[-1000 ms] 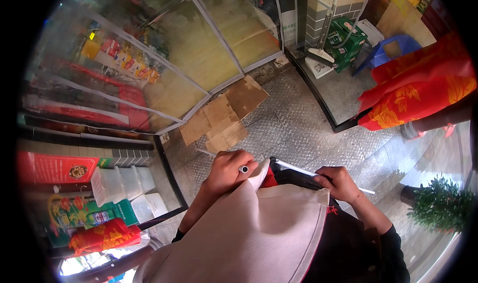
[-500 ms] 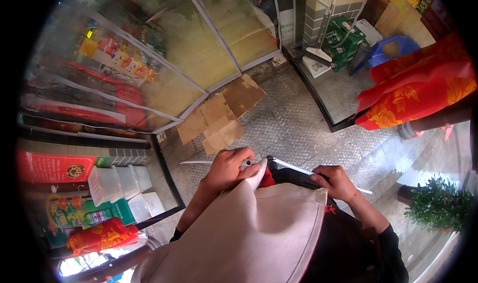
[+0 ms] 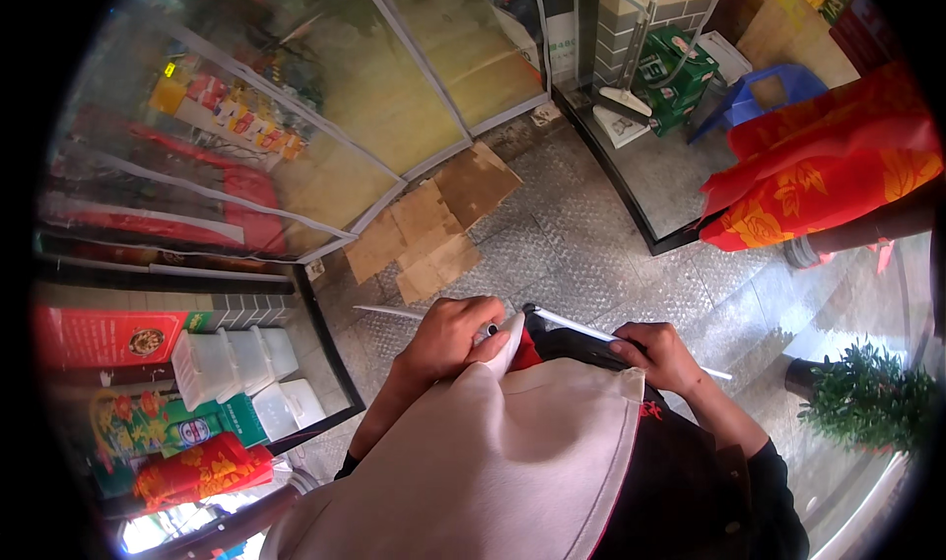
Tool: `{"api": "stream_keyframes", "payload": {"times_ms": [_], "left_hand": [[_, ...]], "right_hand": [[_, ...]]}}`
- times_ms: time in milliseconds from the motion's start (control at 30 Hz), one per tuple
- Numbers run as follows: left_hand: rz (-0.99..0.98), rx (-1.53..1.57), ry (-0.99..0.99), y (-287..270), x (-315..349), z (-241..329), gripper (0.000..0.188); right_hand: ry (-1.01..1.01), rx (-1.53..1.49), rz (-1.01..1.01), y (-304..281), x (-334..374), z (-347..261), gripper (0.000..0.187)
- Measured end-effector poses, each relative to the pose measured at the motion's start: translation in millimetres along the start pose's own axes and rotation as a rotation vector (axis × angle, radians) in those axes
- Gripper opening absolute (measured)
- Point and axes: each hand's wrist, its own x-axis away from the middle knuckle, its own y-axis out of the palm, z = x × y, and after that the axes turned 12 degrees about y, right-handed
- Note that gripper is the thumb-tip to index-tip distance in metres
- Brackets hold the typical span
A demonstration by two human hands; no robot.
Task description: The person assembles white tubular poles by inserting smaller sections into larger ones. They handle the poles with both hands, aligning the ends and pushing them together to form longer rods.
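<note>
Flat brown cardboard sheets on grey tiled floor, before left hand; white plastic tubs farther left; green potted plant right of right hand; green cartons beside blue plastic stool.

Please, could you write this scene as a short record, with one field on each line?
Left hand: closed around a pale rod, at the edge of the pale cloth
Right hand: closed on a white rod
Floor: grey tiles, with flat cardboard near glass panels
Left side: white boxes
Right side: potted plant, patterned red cloth, blue stool
</note>
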Motion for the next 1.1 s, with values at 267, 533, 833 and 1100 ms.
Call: {"api": "stream_keyframes", "payload": {"times_ms": [267, 533, 833, 1100], "left_hand": [[0.092, 0.013, -0.044, 7.8, 0.9, -3.2, 0.020], [0.042, -0.021, -0.090, 7.9, -4.9, 0.7, 0.020], [0.040, -0.007, -0.112, 10.1, -5.4, -3.2, 0.020], [0.036, -0.007, 0.000, 3.3, -3.9, -2.9, 0.015]], "right_hand": [[-0.008, -0.020, -0.005, 1.4, -2.5, 0.2, 0.017], [0.001, -0.017, -0.014, 2.2, -2.7, 2.9, 0.016], [0.018, -0.019, -0.014, 1.3, -3.3, 2.3, 0.017], [0.032, -0.022, -0.030, 1.1, -4.8, 3.8, 0.017]]}}
